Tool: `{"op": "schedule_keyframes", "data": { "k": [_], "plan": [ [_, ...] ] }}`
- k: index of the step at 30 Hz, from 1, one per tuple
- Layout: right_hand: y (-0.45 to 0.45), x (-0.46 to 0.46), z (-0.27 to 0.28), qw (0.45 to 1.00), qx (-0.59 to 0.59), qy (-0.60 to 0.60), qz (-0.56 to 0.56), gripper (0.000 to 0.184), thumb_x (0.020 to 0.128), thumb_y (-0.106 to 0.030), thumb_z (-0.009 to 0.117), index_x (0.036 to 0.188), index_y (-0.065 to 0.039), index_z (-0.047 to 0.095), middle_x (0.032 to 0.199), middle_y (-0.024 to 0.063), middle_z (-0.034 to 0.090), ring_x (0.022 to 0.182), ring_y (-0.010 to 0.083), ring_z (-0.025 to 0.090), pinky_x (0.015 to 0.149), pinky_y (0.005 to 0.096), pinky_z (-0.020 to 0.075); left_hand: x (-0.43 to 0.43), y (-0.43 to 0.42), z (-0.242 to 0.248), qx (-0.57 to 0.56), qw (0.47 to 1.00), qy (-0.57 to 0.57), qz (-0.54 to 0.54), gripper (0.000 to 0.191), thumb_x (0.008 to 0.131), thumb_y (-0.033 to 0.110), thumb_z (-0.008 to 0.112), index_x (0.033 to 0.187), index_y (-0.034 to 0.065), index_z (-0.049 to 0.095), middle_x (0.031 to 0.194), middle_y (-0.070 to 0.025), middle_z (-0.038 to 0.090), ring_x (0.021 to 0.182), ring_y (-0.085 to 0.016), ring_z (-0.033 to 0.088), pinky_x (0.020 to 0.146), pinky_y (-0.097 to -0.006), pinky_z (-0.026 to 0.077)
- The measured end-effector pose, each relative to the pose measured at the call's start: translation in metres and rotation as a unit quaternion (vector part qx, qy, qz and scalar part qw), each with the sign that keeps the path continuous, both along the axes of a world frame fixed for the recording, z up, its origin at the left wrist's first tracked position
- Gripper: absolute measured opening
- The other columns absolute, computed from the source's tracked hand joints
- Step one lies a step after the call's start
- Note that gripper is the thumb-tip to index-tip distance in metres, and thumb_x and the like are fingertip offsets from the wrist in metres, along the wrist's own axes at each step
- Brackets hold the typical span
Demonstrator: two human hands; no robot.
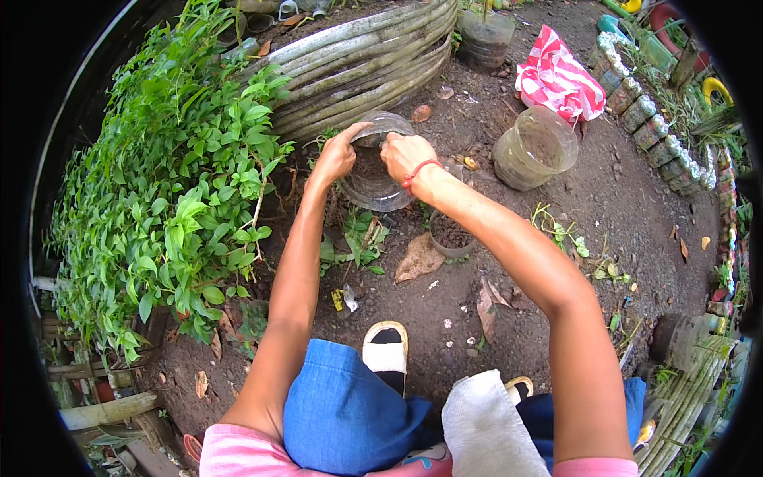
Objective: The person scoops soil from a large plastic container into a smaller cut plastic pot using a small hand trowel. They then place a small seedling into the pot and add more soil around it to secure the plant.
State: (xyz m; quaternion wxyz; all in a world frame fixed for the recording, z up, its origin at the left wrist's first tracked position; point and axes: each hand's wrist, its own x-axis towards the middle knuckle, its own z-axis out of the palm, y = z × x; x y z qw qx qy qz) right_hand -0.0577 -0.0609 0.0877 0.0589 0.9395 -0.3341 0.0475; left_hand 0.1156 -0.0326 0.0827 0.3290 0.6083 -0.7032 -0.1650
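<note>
A clear plastic container (381, 200) with dark soil in it is in front of me, beside the leafy shrub. My left hand (337, 156) grips its rim at the left, thumb and fingers on the plastic. Curled at the container's opening on the right is my right hand (408, 158), with a red bracelet at the wrist. Its fingers are partly hidden, so whether it holds anything does not show. Just below my right forearm stands a smaller clear cup (451, 235) filled with soil.
A larger, cloudy plastic pot (533, 149) stands at the right, with a red-and-white striped plastic bag (559, 77) behind it. The green shrub (197, 179) crowds the left. A curved raised bed wall (363, 65) rises ahead. Dry leaves (420, 259) lie on the soil.
</note>
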Motion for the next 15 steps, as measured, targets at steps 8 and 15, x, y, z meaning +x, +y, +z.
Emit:
{"op": "schedule_keyframes", "data": {
  "k": [8,15],
  "plan": [
    [0.019,0.003,-0.003,0.999,0.01,-0.048,-0.021,0.019,0.082,-0.013,0.048,0.086,-0.004,0.064,0.094,0.0125,0.058,0.084,0.022,0.063,0.063,0.0327,0.0521,0.0,-0.005,0.008,0.064,0.998,0.01,0.002,0.062,0.068,-0.008,0.033,0.124,0.0104,0.049,0.122,-0.0191,0.053,0.117,-0.032,0.048,0.097,-0.0366,0.036],
    [0.011,-0.001,-0.009,0.995,-0.077,-0.046,0.047,0.015,0.081,-0.013,0.05,0.086,-0.004,0.061,0.087,0.0099,0.058,0.07,0.0213,0.064,0.062,0.0315,0.0515,0.001,-0.005,0.004,0.009,1.0,-0.004,-0.027,0.06,0.067,-0.007,0.037,0.123,0.0117,0.051,0.106,-0.0236,0.06,0.097,-0.032,0.06,0.083,-0.0368,0.045]
  ]
}}
